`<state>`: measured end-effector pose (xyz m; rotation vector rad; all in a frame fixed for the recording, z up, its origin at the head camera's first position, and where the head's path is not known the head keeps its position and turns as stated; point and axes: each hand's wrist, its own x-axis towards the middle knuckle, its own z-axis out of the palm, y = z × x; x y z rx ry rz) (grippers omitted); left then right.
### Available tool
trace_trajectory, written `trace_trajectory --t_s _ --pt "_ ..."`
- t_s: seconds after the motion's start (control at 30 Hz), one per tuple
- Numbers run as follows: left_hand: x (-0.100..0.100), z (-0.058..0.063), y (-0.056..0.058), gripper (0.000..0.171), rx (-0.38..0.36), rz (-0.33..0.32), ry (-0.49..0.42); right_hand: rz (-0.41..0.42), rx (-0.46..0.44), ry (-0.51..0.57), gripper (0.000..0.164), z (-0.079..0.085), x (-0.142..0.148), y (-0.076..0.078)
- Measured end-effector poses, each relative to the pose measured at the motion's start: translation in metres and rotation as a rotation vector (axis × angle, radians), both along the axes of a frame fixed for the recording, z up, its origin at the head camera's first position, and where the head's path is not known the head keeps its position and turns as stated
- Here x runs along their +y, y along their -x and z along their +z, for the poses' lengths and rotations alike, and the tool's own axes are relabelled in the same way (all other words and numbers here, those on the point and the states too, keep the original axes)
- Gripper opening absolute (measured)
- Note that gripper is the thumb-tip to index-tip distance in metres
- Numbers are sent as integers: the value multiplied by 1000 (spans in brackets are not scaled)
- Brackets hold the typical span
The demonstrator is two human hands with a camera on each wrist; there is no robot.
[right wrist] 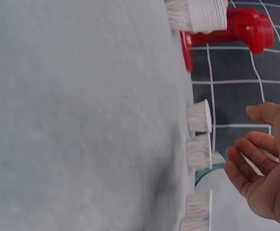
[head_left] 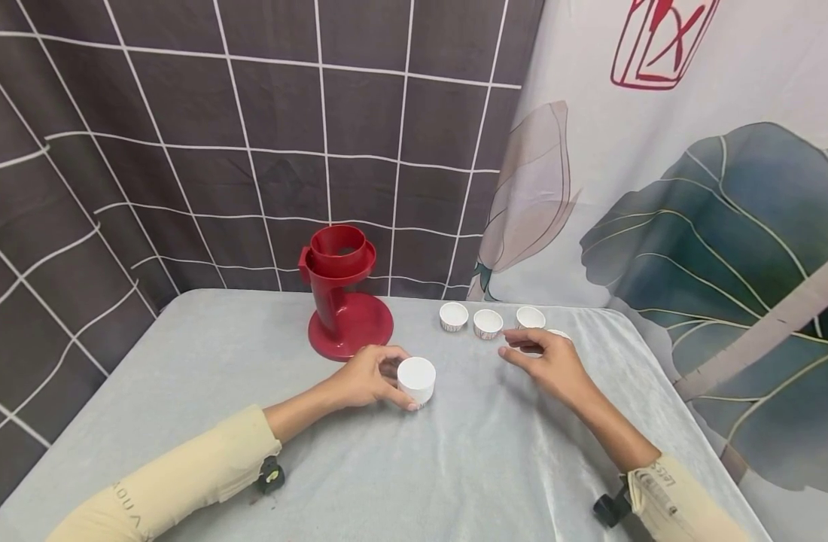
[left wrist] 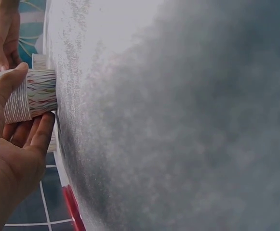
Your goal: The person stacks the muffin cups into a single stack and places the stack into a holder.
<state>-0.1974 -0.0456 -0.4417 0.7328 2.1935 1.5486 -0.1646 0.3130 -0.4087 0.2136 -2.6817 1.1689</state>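
A stack of small paper cups (head_left: 416, 380) stands on the table, its layered white rims uppermost and a streaky coloured pattern lower down. My left hand (head_left: 369, 379) grips it from the side, thumb and fingers curled around the stack (left wrist: 41, 96). Further right, my right hand (head_left: 548, 365) hovers near several single cups with nothing in its grasp, its fingers (right wrist: 248, 156) loosely bent. Those cups stand upright in a loose row: one at the left (head_left: 454, 317), another beside it (head_left: 488, 324), a third (head_left: 531, 317), and one partly hidden behind the right hand.
A red stand (head_left: 349, 327) with a round base and a ring-shaped holder (head_left: 338, 252) on top rises at the back of the table, left of the cups. Pale grey cloth (head_left: 414, 474) covers the table. A dark gridded curtain (head_left: 272, 113) and a leaf-patterned one hang behind.
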Motion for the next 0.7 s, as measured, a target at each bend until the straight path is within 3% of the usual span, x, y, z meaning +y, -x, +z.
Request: trace_trajectory --t_s 0.43,0.7 --pt "-1 0 0 53 -1 6 14 -90 1 -7 44 17 33 7" --pt "0 2 0 54 10 1 21 -135 21 -17 46 16 50 13"
